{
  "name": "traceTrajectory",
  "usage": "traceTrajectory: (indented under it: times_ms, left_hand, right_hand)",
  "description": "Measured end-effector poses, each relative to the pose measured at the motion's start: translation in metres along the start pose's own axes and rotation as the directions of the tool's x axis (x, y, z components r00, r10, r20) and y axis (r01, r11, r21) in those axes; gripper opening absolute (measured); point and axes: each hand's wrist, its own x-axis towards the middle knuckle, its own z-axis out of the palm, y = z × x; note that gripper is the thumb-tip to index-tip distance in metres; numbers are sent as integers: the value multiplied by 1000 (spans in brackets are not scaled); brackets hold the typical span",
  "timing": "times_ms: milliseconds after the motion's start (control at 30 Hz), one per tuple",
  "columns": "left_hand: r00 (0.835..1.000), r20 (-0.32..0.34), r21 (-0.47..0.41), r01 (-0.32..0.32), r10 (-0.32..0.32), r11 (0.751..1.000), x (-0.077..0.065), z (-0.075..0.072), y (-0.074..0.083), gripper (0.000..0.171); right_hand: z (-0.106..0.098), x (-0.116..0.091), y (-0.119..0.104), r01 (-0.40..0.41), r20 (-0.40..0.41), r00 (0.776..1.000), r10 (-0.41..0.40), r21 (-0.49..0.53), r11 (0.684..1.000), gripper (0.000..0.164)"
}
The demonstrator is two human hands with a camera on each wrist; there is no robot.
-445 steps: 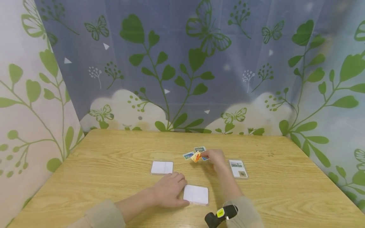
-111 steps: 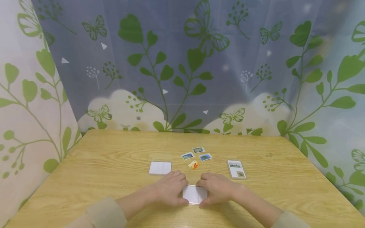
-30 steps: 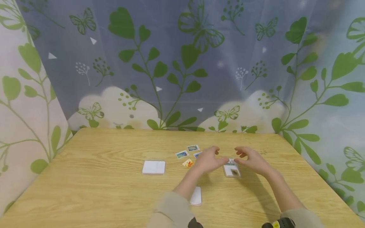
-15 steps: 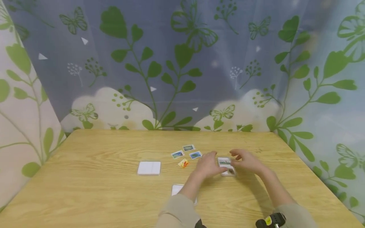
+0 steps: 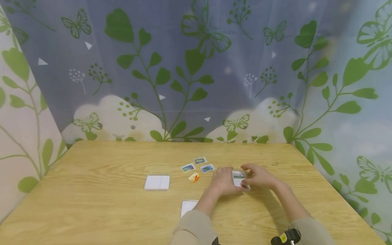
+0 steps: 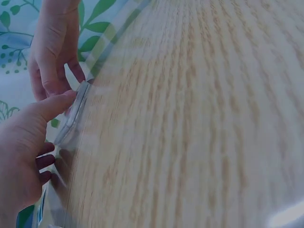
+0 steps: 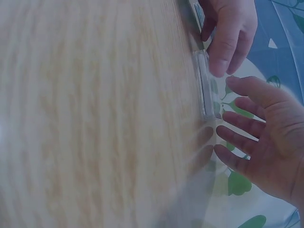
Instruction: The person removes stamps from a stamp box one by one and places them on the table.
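A flat clear plastic case (image 5: 238,182) with a white card and small pictures lies on the right part of the table. My left hand (image 5: 223,182) curls at its left side; in the left wrist view the thumb (image 6: 64,99) touches the case (image 6: 76,111). From the right, my right hand (image 5: 260,176) reaches to the same case. The right wrist view shows this hand (image 7: 268,130) with spread fingers near the edge of the case (image 7: 204,90), opposite the left hand (image 7: 232,33).
Several loose stamps (image 5: 207,168), one of them a yellow-orange stamp (image 5: 194,177), lie left of the hands. A white-faced case (image 5: 157,182) lies further left. Another white-faced case (image 5: 188,206) at the front is partly hidden by the left sleeve (image 5: 193,226). A patterned curtain stands behind the table (image 5: 101,204).
Earlier the right hand was at the stamps, then both hands were at the front case. They have since moved to the right-hand case and closed in on it. The head view has shifted right.
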Motion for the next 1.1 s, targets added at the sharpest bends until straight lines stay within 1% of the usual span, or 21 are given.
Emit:
traceTrajectory:
  times_ms: [67,267,433,533,800,933,1100]
  left_hand:
    - [1000,-2,39,-16,16,999,0,1,-1,85]
    - [999,-1,128,-41,42,991,-1,3,-3,85]
    - [999,13,174,-54,52,983,0,4,-4,81]
    - [998,16,183,-56,54,982,0,4,-5,80]
    - [998,12,184,-67,65,981,0,4,-5,79]
    - [997,11,191,-77,76,979,0,4,-5,78]
    - [997,26,194,-77,74,978,-1,3,-5,76]
  right_hand:
    - [0,0,-1,15,11,1000,-15,-6,1000,68]
    - [1,-2,-2,94,29,995,-93,-72,993,72]
    - [3,1,-1,79,51,996,-73,-121,990,73]
    - [3,2,-2,101,69,994,-90,-170,980,75]
    - [2,1,-5,177,99,983,-156,-263,948,75]
    - [3,2,-3,179,103,982,-155,-283,942,77]
    - [4,3,0,140,103,988,-116,-267,954,80]
